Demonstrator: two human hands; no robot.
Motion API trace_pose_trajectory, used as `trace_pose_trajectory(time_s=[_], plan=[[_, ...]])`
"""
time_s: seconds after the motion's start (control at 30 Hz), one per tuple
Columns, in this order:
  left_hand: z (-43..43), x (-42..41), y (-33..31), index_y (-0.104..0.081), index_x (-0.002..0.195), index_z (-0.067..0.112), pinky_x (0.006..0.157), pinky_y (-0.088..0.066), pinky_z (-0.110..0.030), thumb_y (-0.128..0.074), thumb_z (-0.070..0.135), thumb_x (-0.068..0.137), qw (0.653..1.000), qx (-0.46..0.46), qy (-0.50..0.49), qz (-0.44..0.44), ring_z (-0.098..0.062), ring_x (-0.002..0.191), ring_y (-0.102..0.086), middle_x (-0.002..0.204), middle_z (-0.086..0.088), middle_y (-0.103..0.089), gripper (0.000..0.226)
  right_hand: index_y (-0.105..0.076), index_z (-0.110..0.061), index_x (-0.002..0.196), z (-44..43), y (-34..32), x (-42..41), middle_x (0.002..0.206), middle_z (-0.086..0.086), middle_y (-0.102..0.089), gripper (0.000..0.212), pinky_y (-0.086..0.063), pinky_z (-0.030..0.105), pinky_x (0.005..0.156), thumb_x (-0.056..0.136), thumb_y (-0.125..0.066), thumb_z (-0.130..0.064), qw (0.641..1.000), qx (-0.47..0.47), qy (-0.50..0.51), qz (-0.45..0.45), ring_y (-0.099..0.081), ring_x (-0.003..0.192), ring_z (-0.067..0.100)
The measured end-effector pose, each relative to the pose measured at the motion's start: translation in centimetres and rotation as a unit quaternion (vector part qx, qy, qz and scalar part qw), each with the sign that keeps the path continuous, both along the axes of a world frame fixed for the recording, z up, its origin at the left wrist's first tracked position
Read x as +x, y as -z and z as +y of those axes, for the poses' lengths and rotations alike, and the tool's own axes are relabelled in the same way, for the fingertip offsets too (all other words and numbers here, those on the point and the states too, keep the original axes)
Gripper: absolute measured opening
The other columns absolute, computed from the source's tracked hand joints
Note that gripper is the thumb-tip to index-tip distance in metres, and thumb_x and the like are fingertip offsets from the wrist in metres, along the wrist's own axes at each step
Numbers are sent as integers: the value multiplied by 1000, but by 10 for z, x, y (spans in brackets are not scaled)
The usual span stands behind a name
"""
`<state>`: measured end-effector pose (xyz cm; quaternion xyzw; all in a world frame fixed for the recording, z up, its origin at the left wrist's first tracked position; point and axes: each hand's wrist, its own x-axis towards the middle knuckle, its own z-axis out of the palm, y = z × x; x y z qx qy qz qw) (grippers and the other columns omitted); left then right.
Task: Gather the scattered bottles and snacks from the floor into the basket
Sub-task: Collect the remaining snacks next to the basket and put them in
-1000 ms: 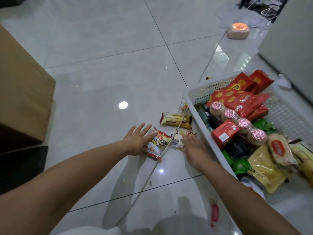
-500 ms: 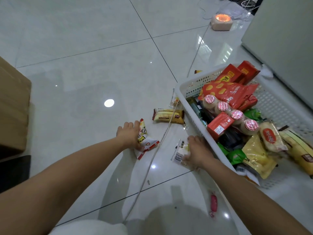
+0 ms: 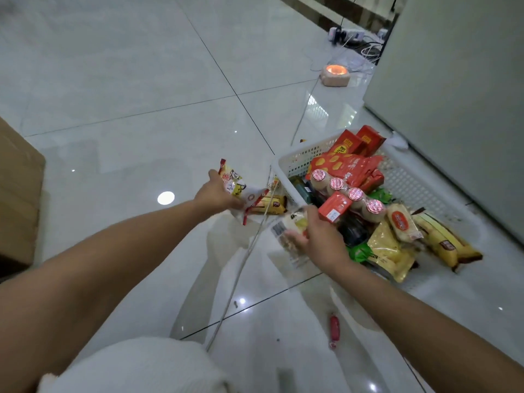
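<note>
Light: even, cool white from overhead, plenty bright
Glare: round ceiling-light spot on the glossy floor point(image 3: 119, 154), plus a few tiny sparkles
Glow: little lamp point(image 3: 336, 70) burns orange at the far side
Shadows: soft pale ones on the floor under both arms
Blur: right hand point(image 3: 320, 236) and its packet point(image 3: 286, 231) are smeared; left hand point(image 3: 215, 194) and its bag point(image 3: 231, 180) just a bit soft
Edges: wide-angle bend, grout lines bow, corners go mushy

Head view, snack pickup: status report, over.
Left hand grips cartoon packet. Right hand grips clear-wrapped snack beside basket. Yellow bar, red sausage on floor. Cable crosses floor.
</note>
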<state>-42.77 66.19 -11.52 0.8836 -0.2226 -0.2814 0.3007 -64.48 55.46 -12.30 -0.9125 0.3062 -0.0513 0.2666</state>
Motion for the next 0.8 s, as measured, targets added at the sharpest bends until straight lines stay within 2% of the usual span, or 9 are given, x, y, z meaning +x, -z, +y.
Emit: trace_pose_trajectory(time_s=[0.07, 0.17, 0.23, 0.3, 0.37, 0.4, 0.5, 0.6, 0.8], plan=[[-32, -8, -23, -25, 126, 8, 88, -47, -40, -87, 28, 64, 996, -68, -22, 60, -30, 111, -51, 124, -15, -49, 90, -28, -24, 128, -20, -28, -4, 83, 5, -64, 55, -54, 45, 62, 87, -60, -41, 991, -14, 83, -106, -63, 69, 26], [-80, -37, -53, -12, 140, 9, 87, -45, -38, -84, 33, 68, 989, -96, -1, 117, -33, 121, -46, 134, -18, -42, 104, -24, -24, 133, -61, -63, -26, 97, 0, -60, 58, -57, 43, 65, 89, -61, -35, 962, -24, 212, -173, -65, 75, 25], [-106, -61, -71, 1, 145, 9, 94, -44, -39, -80, 34, 73, 984, -116, 24, 134, -35, 125, -45, 137, -18, -39, 111, -26, -18, 132, -87, -77, -49, 112, 9, -60, 58, -54, 40, 71, 89, -61, -34, 947, -51, 271, -166, -64, 89, 30], [-131, -81, -85, 10, 147, 10, 95, -45, -39, -76, 36, 77, 979, -138, 41, 145, -33, 121, -49, 135, -19, -40, 115, -28, -12, 135, -110, -84, -71, 131, 14, -51, 61, -48, 41, 86, 89, -60, -37, 935, -63, 315, -151, -56, 112, 34], [-153, -99, -94, 21, 147, 12, 94, -48, -40, -71, 50, 77, 978, -125, 68, 151, -32, 114, -53, 134, -20, -42, 121, -24, -6, 142, -127, -84, -89, 146, 17, -34, 69, -37, 44, 101, 91, -54, -42, 932, -34, 349, -93, -40, 129, 36], [-161, -107, -95, 25, 146, 15, 99, -45, -46, -65, 61, 76, 980, -106, 84, 149, -37, 122, -48, 144, -23, -34, 123, -22, -4, 144, -131, -82, -96, 149, 19, -27, 73, -33, 44, 104, 92, -50, -47, 932, -18, 359, -41, -34, 133, 37], [-169, -118, -83, 27, 145, 19, 112, -24, -58, -37, 80, 77, 988, -22, 121, 90, -44, 143, -10, 158, -21, 5, 112, -16, -2, 147, -128, -67, -118, 153, 21, -16, 79, -23, 45, 111, 93, -38, -56, 929, -28, 362, 76, -16, 141, 36], [-156, -108, -65, 18, 149, 17, 115, -14, -57, -22, 78, 82, 992, 19, 122, 28, -41, 145, 0, 159, -17, 8, 99, -14, -4, 149, -110, -46, -134, 155, 19, -12, 77, -13, 44, 116, 94, -33, -56, 938, -91, 325, 78, -9, 143, 33], [-112, -51, -37, 11, 151, 13, 119, -1, -50, -18, 68, 91, 994, 34, 100, -32, -29, 147, 10, 160, -10, 10, 86, -21, -5, 147, -49, 3, -151, 152, 16, -21, 80, -18, 48, 117, 90, -22, -62, 945, -237, 227, -9, -17, 141, 30]])
